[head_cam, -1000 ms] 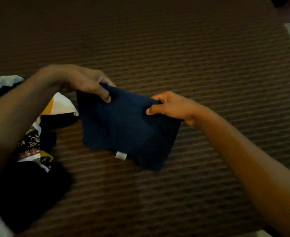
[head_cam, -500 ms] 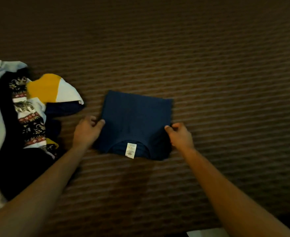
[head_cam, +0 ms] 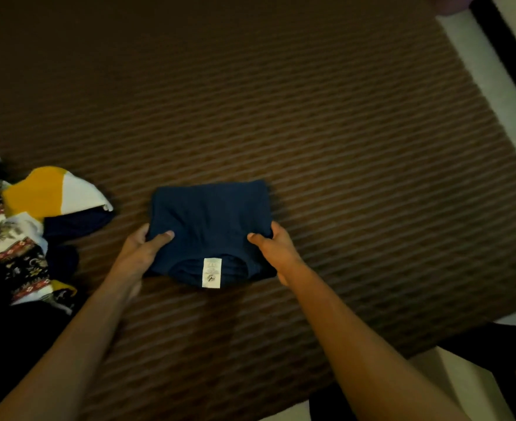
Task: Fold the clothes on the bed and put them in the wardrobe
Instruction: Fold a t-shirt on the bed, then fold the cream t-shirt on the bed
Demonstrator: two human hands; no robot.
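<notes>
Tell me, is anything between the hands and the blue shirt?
No. The left hand and right hand already grip the folded blue shirt by its sides, thumbs on top. The wardrobe is not in view.

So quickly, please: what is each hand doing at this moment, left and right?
Left hand: grips the left edge of the folded navy-blue cotton shirt, thumb on top.
Right hand: grips the shirt's right edge, thumb on top.

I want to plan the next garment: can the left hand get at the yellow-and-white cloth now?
Probably yes, once it releases the shirt. The cloth lies uncovered just beside the left hand.
</notes>
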